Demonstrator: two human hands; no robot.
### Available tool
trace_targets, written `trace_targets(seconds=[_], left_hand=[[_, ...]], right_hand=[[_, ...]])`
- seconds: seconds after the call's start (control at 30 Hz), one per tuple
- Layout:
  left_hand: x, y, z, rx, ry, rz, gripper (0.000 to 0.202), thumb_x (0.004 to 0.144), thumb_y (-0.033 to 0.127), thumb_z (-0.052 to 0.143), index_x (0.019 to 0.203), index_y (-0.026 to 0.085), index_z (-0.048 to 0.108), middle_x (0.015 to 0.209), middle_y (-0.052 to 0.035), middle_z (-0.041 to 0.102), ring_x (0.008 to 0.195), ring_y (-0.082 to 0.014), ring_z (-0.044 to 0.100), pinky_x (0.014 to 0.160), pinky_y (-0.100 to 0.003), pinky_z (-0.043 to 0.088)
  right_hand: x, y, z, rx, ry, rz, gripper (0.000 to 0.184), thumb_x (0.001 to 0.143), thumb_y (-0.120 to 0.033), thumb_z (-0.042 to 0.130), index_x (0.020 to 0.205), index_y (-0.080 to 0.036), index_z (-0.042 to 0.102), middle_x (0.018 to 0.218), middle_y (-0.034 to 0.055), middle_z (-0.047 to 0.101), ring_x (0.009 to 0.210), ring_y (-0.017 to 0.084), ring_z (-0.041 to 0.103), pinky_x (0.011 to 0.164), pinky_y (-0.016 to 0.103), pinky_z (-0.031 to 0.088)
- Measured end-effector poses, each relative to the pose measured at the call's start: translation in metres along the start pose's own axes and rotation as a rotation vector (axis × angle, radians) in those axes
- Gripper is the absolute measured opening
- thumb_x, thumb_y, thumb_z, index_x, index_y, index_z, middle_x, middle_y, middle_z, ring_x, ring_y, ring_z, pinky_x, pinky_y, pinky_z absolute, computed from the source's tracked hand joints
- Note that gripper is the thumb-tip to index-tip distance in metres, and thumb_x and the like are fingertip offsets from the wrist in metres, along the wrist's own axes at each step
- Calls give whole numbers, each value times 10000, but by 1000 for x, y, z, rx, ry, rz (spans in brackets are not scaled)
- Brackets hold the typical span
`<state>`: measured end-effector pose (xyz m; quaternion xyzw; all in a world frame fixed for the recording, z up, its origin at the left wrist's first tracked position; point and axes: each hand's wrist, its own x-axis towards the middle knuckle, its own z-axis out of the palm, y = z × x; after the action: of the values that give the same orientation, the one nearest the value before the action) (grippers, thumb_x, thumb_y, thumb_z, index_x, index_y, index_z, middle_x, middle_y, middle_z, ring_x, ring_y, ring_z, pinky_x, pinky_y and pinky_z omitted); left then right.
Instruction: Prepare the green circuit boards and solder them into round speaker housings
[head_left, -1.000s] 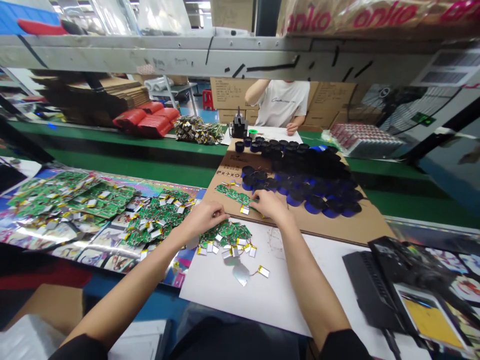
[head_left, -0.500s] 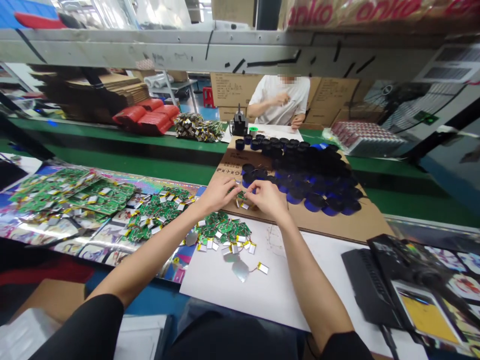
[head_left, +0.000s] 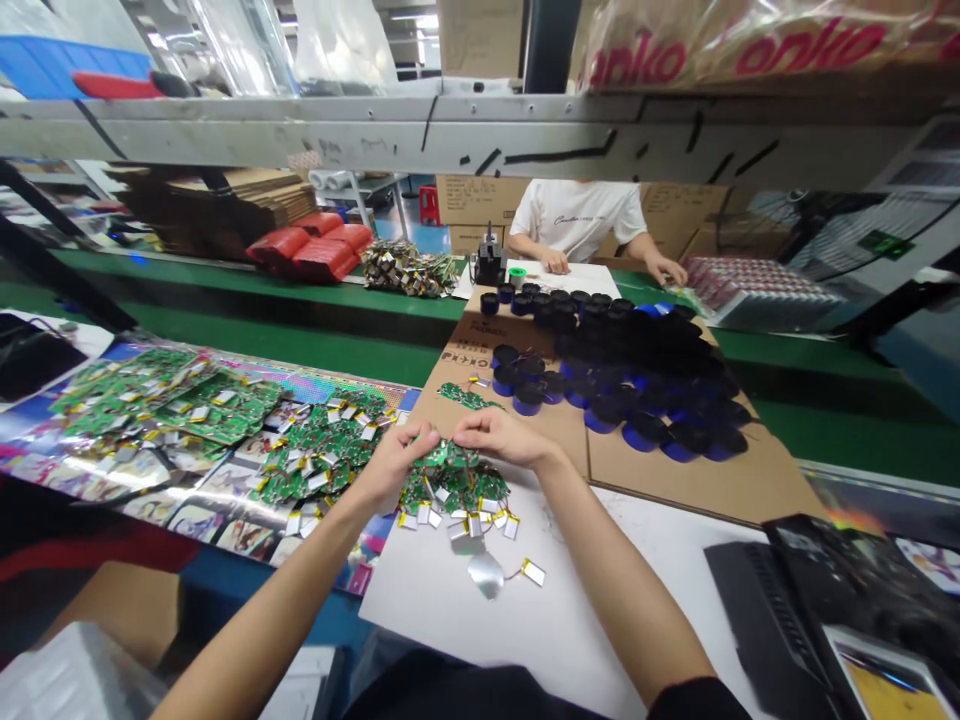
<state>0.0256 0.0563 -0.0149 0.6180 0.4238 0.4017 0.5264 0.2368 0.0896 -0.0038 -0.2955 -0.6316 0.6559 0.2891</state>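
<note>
Hands — left (head_left: 397, 465) gripping green circuit boards (head_left: 450, 487), right (head_left: 502, 437) open beside them — over a white sheet (head_left: 450, 625).

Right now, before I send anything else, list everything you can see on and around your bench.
green circuit boards with pouch cells: one heap, green and silver, on the white sheet
more green boards: many, green, on the printed foil sheet
round parts: many, black and blue, on the cardboard sheet
loose pouch cell: one, silver, on the white sheet
foil piece: one, silver, on the white sheet
red packs: several, red, on the far bench
co-worker: one, white T-shirt, across the bench
left hand: one, on the heap
right hand: one, at the heap's far edge
</note>
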Motion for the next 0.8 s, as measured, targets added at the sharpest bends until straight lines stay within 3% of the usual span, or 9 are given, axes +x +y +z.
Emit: trace_targets(seconds=[0.1,0.17,0.23,0.37,0.47,0.57,0.63,0.7,0.8], left_hand=[[-9,-10,1,21,9,-4,688,857,852,541,619,214,445,621,19,441,599,-144,399,613,-286,359],[-11,-8,-5,100,-12,15,621,838,768,671,638,194,542,676,-6,547,678,-167,502,698,-296,413],[-6,-2,-14,281,-34,72,483,877,644,716,729,189,651,820,-38,662,832,-207,602,831,-317,455],[34,4,-25,745,32,145,374,1035,507,502,1057,203,718,1131,-99,707,1126,-275,637,1058,-405,458],[79,-5,-24,833,91,111,377,973,430,607,1226,159,679,1328,-181,628,1305,-359,546,1167,-510,384],[112,-14,-24,835,76,96,326,842,407,771,1059,173,702,1334,-188,616,1322,-412,506,1168,-568,363],[121,-14,-29,794,47,90,334,755,426,846,909,188,670,1272,-175,644,1282,-415,534,1132,-569,399],[119,-11,-36,713,-1,69,414,708,492,872,846,198,614,1113,-146,694,1144,-375,626,1030,-527,490],[102,-6,-48,537,-84,21,500,784,655,755,888,216,539,870,-69,722,861,-272,720,805,-409,579]], right_hand=[[1,1,0,-20,-18,-13,562,772,-729,771,842,-171,774,720,2,692,638,134,551,614,259,433],[-3,-7,-1,-130,-37,-22,424,833,-601,783,861,-179,798,768,19,742,689,156,611,653,265,463],[-9,-17,-4,-397,23,19,260,903,-457,749,914,-207,821,847,21,794,750,172,682,702,261,495],[-16,-28,-14,-860,359,212,242,990,-302,615,1131,-242,802,1041,65,831,957,242,767,853,296,524],[-13,-22,-19,-943,502,330,342,1016,-272,547,1282,-168,736,1193,197,792,1148,353,737,947,395,513],[-8,-13,-18,-995,523,431,346,984,-264,607,1266,-100,720,1188,286,766,1143,432,734,925,457,518],[-5,-9,-16,-1008,526,463,331,966,-230,628,1257,-95,708,1172,297,764,1113,440,742,903,463,517],[-4,-8,-16,-1002,546,462,341,962,-198,624,1290,-120,676,1167,273,768,1097,413,747,891,439,510],[-7,-12,-19,-948,555,398,307,970,-239,637,1269,-183,668,1112,186,788,1041,338,751,846,364,492]])
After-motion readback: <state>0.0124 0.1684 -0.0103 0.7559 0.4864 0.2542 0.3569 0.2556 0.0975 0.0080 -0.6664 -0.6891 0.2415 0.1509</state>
